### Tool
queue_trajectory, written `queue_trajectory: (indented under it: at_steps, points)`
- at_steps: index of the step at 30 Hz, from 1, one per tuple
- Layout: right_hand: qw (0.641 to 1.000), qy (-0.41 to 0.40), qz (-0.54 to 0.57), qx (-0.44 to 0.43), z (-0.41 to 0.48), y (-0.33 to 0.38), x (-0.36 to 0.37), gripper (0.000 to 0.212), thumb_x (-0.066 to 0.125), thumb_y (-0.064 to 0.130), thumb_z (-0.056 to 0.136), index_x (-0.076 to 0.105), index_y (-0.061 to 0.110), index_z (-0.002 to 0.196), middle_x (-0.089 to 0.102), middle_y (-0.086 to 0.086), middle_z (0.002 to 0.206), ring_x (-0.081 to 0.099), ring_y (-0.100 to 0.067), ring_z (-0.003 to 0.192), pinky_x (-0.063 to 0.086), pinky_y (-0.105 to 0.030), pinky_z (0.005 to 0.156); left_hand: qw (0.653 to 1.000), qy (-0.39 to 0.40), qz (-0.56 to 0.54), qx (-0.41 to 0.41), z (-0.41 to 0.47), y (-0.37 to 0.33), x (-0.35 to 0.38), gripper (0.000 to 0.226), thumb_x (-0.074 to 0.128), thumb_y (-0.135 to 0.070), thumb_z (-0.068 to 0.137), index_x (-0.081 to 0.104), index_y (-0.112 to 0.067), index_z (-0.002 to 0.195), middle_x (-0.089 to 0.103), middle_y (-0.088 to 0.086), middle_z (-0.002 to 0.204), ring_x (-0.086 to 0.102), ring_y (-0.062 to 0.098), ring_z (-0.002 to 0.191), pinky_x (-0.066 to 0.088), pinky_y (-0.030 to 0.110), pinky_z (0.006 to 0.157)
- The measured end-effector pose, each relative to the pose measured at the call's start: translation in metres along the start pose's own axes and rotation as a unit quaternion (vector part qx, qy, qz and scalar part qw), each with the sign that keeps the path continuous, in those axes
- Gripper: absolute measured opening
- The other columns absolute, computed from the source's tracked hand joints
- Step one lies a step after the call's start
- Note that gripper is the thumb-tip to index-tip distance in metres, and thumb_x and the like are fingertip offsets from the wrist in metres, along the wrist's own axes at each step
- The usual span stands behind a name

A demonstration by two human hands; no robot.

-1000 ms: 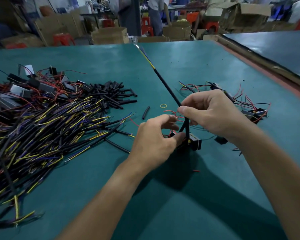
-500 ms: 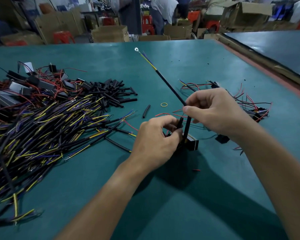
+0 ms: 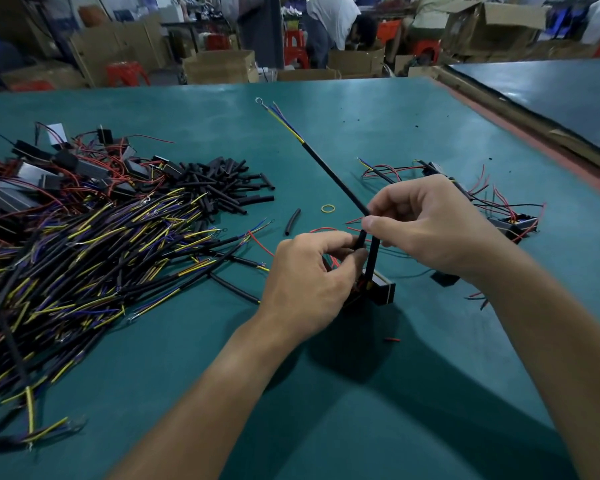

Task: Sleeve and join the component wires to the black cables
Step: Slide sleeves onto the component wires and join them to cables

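Observation:
My right hand [image 3: 426, 230] pinches a long black cable [image 3: 333, 178] that runs up and left to yellow and blue leads with a ring terminal [image 3: 259, 100]. My left hand [image 3: 309, 282] pinches a short black sleeve [image 3: 361, 239] just left of the cable, with thin red wires [image 3: 333, 261] between its fingers. A black box-shaped component [image 3: 381, 289] rests on the green table [image 3: 326, 393] under both hands, partly hidden by the left fingers.
A big heap of black cables with yellow and blue leads [image 3: 77, 258] fills the left. Behind it lie components with red wires [image 3: 49, 174] and loose black sleeves [image 3: 222, 188]. A yellow rubber band [image 3: 328, 208], one stray sleeve [image 3: 292, 221] and several wired components [image 3: 510, 220] lie around the hands.
The right hand has lifted slightly with the cable, whose far end has slid toward me. The left fingers have brought a short sleeve up beside the cable.

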State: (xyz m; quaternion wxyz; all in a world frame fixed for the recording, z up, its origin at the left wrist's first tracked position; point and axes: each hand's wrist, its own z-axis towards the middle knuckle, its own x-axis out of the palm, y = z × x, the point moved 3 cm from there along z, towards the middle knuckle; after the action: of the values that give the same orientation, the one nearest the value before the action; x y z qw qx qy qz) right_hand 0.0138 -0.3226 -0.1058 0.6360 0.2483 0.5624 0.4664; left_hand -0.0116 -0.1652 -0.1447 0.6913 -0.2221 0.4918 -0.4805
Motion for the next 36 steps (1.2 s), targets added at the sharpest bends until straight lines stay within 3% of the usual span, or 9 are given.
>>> queue_trajectory:
  at_steps: [6,9,12,15,19,22,25,29,36]
  points:
    - [0.999,0.031,-0.001,-0.017,-0.001,0.003,0.0,0.016,0.073,0.015,0.086,0.07,0.011,0.072,0.05,-0.004,0.059,0.041,-0.017,0.057,0.031,-0.03,0.052,0.999,-0.008,0.024,0.036,-0.002,-0.003,-0.002,0.009,0.067,-0.016,0.089,0.075,-0.018,0.086,0.045,-0.013,0.054,0.039,0.0,0.045,0.023,0.007,0.047]
    - [0.999,0.031,0.017,-0.02,-0.002,0.005,0.0,0.017,0.071,0.018,0.089,0.072,0.011,0.073,0.05,-0.012,0.058,0.04,-0.02,0.059,0.032,-0.034,0.055,0.999,-0.01,0.022,0.032,-0.002,-0.002,-0.002,0.009,0.066,-0.02,0.09,0.075,-0.023,0.088,0.047,-0.007,0.058,0.038,0.008,0.048,0.031,0.019,0.049]
    - [0.999,0.028,0.031,-0.026,-0.003,0.01,0.001,0.014,0.07,0.017,0.09,0.075,0.014,0.077,0.061,-0.034,0.072,0.045,-0.024,0.064,0.041,-0.044,0.062,1.0,-0.016,-0.003,0.026,-0.001,-0.002,-0.003,0.012,0.064,-0.022,0.09,0.076,-0.022,0.09,0.061,0.004,0.066,0.052,0.023,0.058,0.045,0.036,0.055]
    - [0.999,0.012,0.039,-0.023,-0.003,0.013,0.0,0.013,0.071,0.012,0.088,0.077,0.014,0.077,0.068,-0.032,0.082,0.057,-0.025,0.064,0.052,-0.059,0.068,0.998,-0.016,-0.053,0.011,0.001,-0.002,-0.004,0.016,0.063,-0.022,0.089,0.078,-0.021,0.093,0.069,0.004,0.073,0.061,0.025,0.07,0.05,0.04,0.065]
    - [0.998,-0.008,0.052,-0.029,-0.004,0.014,-0.001,0.009,0.073,0.008,0.085,0.075,0.011,0.077,0.068,-0.018,0.07,0.061,-0.018,0.059,0.055,-0.051,0.068,0.995,-0.015,-0.095,-0.013,0.001,0.001,-0.003,0.016,0.063,-0.024,0.086,0.078,-0.02,0.092,0.07,0.002,0.073,0.058,0.009,0.064,0.054,0.036,0.063]
    - [0.997,-0.005,0.074,-0.023,-0.003,0.013,0.001,0.014,0.068,0.002,0.088,0.069,0.009,0.076,0.063,-0.015,0.066,0.06,-0.018,0.056,0.055,-0.039,0.062,0.992,-0.01,-0.127,-0.025,0.001,0.0,0.0,0.012,0.065,-0.025,0.084,0.075,-0.026,0.091,0.069,0.012,0.073,0.056,0.013,0.064,0.055,0.046,0.062]
    - [0.991,0.01,0.134,-0.004,-0.002,0.013,0.001,0.016,0.065,-0.001,0.089,0.068,0.009,0.076,0.067,-0.013,0.067,0.065,-0.017,0.056,0.058,-0.026,0.06,0.986,-0.018,-0.164,-0.026,0.001,-0.004,-0.002,0.011,0.067,-0.021,0.083,0.076,-0.026,0.079,0.071,0.012,0.075,0.058,0.013,0.063,0.055,0.044,0.062]
    - [0.984,0.018,0.176,0.019,-0.003,0.013,0.0,0.015,0.066,0.0,0.088,0.071,0.008,0.076,0.071,-0.012,0.068,0.07,-0.022,0.062,0.061,-0.03,0.066,0.981,-0.025,-0.191,-0.021,0.001,-0.008,-0.006,0.011,0.069,-0.018,0.084,0.076,-0.026,0.086,0.069,0.009,0.069,0.058,0.017,0.059,0.052,0.033,0.056]
    - [0.987,0.036,0.156,0.025,-0.003,0.012,0.001,0.017,0.062,-0.001,0.091,0.07,0.007,0.079,0.069,-0.008,0.066,0.069,-0.022,0.063,0.062,-0.032,0.071,0.983,-0.047,-0.173,-0.03,0.002,-0.009,-0.007,0.007,0.071,-0.02,0.082,0.075,-0.022,0.087,0.074,0.001,0.076,0.068,0.027,0.061,0.057,0.04,0.059]
